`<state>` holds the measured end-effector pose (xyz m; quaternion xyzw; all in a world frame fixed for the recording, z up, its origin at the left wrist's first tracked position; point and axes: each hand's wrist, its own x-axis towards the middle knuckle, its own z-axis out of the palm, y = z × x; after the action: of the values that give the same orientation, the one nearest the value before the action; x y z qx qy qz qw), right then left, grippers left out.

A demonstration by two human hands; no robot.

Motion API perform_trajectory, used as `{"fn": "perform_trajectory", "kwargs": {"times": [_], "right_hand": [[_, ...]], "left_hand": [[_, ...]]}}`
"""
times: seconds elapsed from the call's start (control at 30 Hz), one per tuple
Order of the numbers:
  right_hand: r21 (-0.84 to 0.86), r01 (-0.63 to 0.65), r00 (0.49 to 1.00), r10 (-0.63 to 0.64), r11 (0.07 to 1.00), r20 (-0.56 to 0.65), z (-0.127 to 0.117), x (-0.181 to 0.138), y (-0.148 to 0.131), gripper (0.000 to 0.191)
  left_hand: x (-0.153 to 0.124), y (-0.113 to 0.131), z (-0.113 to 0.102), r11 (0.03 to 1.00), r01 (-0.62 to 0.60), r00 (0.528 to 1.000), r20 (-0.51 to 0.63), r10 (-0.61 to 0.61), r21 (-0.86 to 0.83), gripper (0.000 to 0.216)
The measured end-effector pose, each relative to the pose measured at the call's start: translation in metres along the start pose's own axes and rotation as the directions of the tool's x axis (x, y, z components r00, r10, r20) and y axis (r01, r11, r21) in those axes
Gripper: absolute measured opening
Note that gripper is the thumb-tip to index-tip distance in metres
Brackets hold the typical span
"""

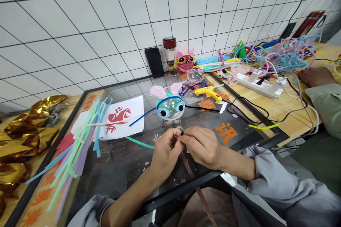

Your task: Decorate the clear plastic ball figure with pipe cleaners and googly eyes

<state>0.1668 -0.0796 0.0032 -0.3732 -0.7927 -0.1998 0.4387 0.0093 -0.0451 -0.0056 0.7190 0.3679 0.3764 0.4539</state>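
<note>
My left hand point(168, 143) and my right hand point(204, 146) meet at the fingertips over the glass-topped board point(117, 181). Both are closed in a pinch, with a small black piece point(182, 133) showing between them; its kind is too small to make out. A narrow brown strip point(188, 165) runs from beneath the fingers across the board's edge toward my lap, its upper end hidden. Just beyond my hands stands a clear round animal figure point(170, 108) with pink fuzzy ears, googly eyes and a blue pipe cleaner around its top.
Green, purple and blue pipe cleaners point(77, 149) lie left, beside a red paper-cut point(117, 117). Beyond the figure are a yellow glue gun point(209, 93) and a glass bottle point(170, 56). Cables surround a power strip point(258, 85) at right, near another person's hand point(317, 77).
</note>
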Motion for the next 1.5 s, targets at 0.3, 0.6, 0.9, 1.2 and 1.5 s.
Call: {"fn": "perform_trajectory", "kwargs": {"times": [0.3,0.6,0.9,1.2,1.5], "right_hand": [[-0.010,-0.076,0.996,0.077,0.997,0.041,-0.010,-0.015,-0.011,0.014],[-0.058,-0.154,0.977,0.160,0.986,0.139,-0.018,-0.030,-0.025,0.024],[0.003,-0.752,0.658,0.751,0.659,0.051,-0.048,-0.058,0.045,0.014],[-0.460,-0.587,0.729,0.682,0.666,0.058,-0.057,-0.064,0.085,0.030],[-0.678,-0.317,0.509,0.722,0.663,0.468,-0.072,-0.044,0.080,0.028]], "left_hand": [[-0.005,-0.001,0.006,0.918,-0.302,0.953,0.082,0.290,0.259,0.014],[-0.007,-0.004,0.008,0.854,-0.428,0.902,0.202,0.382,0.296,0.016],[-0.010,0.000,0.002,0.819,-0.503,0.865,0.153,0.479,0.276,0.012],[0.019,-0.019,-0.029,0.943,-0.226,0.781,-0.533,0.326,0.245,0.034],[0.023,-0.033,-0.022,0.999,-0.035,0.867,-0.498,0.027,-0.006,0.034]]}}
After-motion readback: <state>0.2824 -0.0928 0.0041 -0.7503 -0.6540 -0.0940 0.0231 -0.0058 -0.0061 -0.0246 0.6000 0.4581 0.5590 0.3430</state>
